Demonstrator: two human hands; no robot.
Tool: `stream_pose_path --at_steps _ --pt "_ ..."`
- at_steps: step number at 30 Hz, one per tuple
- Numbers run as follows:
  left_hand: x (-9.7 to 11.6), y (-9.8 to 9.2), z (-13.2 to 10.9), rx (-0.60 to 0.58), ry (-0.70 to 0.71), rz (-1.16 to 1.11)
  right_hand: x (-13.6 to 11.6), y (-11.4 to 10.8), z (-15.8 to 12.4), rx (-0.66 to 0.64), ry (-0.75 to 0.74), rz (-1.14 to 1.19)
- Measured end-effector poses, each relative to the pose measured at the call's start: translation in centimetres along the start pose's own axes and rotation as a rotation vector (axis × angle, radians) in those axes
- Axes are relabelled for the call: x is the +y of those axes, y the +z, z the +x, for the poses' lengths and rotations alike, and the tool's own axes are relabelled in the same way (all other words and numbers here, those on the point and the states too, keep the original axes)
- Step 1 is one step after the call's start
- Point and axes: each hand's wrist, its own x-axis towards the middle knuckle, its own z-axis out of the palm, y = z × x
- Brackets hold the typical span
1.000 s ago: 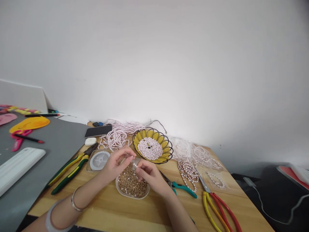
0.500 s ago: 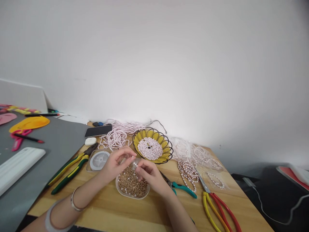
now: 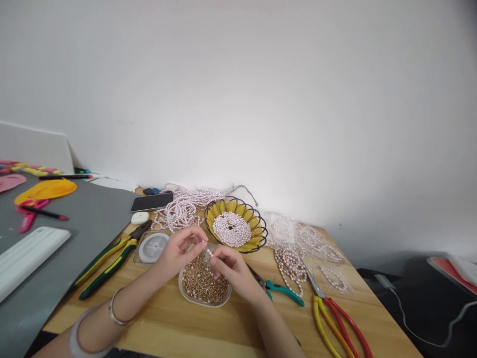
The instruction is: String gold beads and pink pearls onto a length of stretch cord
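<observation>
My left hand (image 3: 185,251) is closed in a pinch, a tiny pale bead (image 3: 204,242) at its fingertips. Close beside it, my right hand (image 3: 231,268) pinches a short string of pale beads (image 3: 209,252); any thread is too fine to make out. Both hands are over a clear plastic container (image 3: 204,302) holding gold beads (image 3: 204,281) with a few silvery ones among them. Just behind the hands stands a yellow basket with a black wire rim (image 3: 257,231), with loose pale pink beads (image 3: 231,229) inside.
Left of the container lie a spool (image 3: 153,247) and green-yellow pliers (image 3: 119,253). Bead strands (image 3: 181,211) and a phone (image 3: 152,202) lie behind. To the right are teal-handled pliers (image 3: 285,292), bead strands (image 3: 289,266), bagged bracelets (image 3: 313,238) and red-yellow scissors (image 3: 330,313).
My left fingertips have shifted very slightly left, and the gap to my right fingertips is a little wider. Everything on the table lies as before.
</observation>
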Motion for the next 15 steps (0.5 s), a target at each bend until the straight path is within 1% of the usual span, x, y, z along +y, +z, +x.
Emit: stream_pose_path --at_steps 4,8,9,14,15 --pt "-0.06 -0.03 -0.11 0.014 0.021 -0.031 -0.07 -0.01 0.0 -0.002 -0.001 -0.001" --pt "-0.15 0.12 -0.22 -0.081 0.017 -0.06 -0.06 0.02 0.01 -0.008 -0.002 0.006" --pt "-0.2 0.15 -0.21 -0.083 0.017 -0.068 -0.05 0.03 0.01 -0.008 -0.001 0.007" --pt "-0.56 0.03 0.01 0.047 0.028 -0.102 -0.13 0.04 -0.01 -0.002 0.004 -0.003" --pt "-0.6 -0.01 0.04 0.058 0.027 -0.106 -0.15 0.03 -0.01 -0.001 0.003 -0.001"
